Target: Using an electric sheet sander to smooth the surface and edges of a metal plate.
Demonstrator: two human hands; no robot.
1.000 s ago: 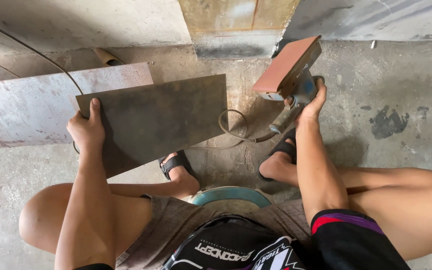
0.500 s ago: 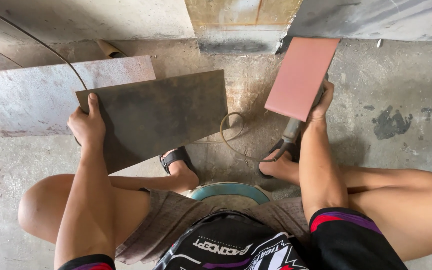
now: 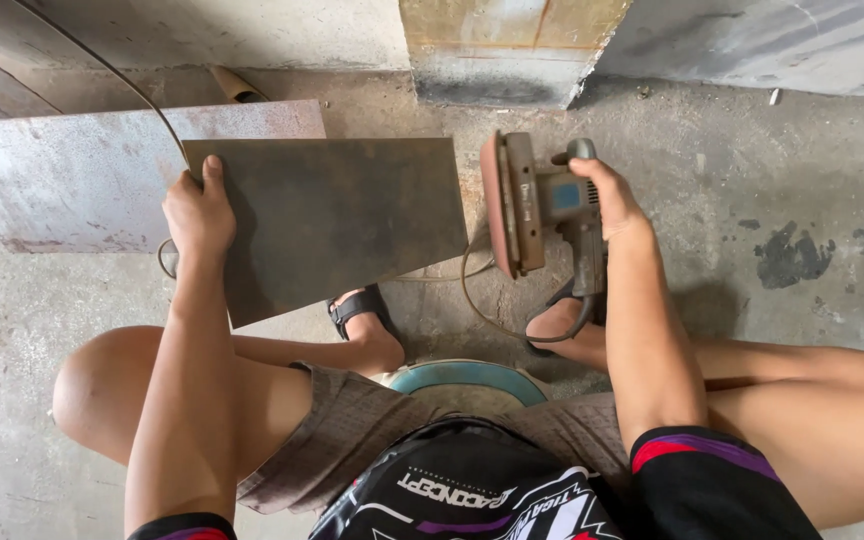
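The sander (image 3: 542, 205) has been swung down within the last second. It was held up with its reddish abrasive pad facing the camera; it now stands on edge, pad turned toward the dark metal plate (image 3: 337, 220) and just beside that plate's right edge, not touching it. Judged from this, the tool has been brought into working orientation next to the plate, with no contact made.

The right hand (image 3: 602, 195) has its fingers curled closed around the sander's grey handle. The left hand (image 3: 197, 210) grips the plate's left edge — thumb laid flat on the top face, remaining fingers hidden beneath, so their spread cannot be told. The plate's position is unchanged: tilted above the concrete floor (image 3: 802, 150), in front of the person's sandalled feet, overlapping 1 larger pale metal sheet (image 3: 62, 180) that lies behind it.

The power cord (image 3: 492, 300) loops from the sander across the floor below the plate.

Containers — none identifiable. A teal round rim (image 3: 467, 375) shows between the knees; what it is cannot be told.
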